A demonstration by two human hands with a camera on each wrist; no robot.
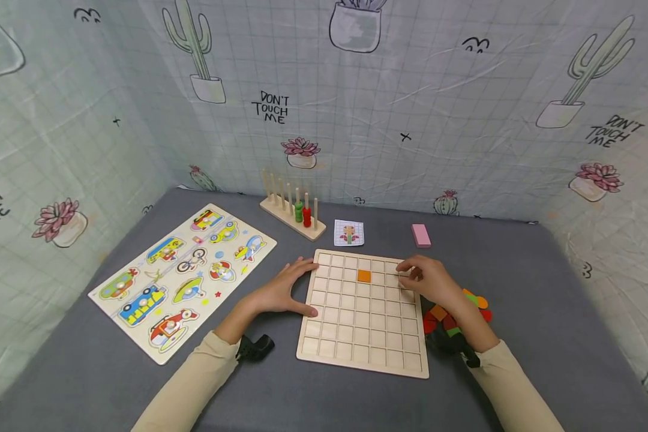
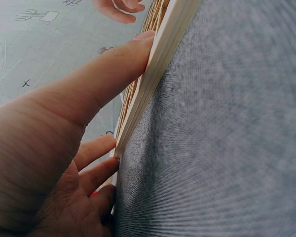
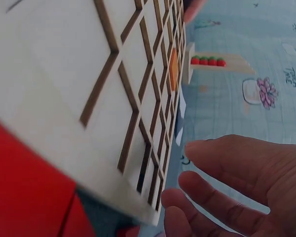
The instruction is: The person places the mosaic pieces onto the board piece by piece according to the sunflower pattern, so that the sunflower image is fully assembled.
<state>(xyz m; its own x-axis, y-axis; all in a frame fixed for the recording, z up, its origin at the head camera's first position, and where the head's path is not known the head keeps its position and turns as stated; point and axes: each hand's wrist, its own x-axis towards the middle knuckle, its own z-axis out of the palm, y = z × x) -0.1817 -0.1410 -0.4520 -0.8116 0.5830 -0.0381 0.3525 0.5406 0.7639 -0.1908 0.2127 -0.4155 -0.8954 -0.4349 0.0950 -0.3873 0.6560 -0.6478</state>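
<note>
A wooden grid board lies on the grey table with one orange square tile in a cell near its far side. My left hand is spread along the board's left edge, thumb and fingertips touching the rim; the left wrist view shows the thumb laid on that edge. Over the far right part of the board, my right hand hovers with fingers loosely bent. Nothing shows between its thumb and fingers in the right wrist view. Red, orange and green pieces lie beside the board, partly hidden under the right forearm.
Behind the board lie a card with a gridded picture and a pink block. A wooden peg stand with green and red beads stands at the back. On the left is a vehicle puzzle board. A patterned cloth hangs behind.
</note>
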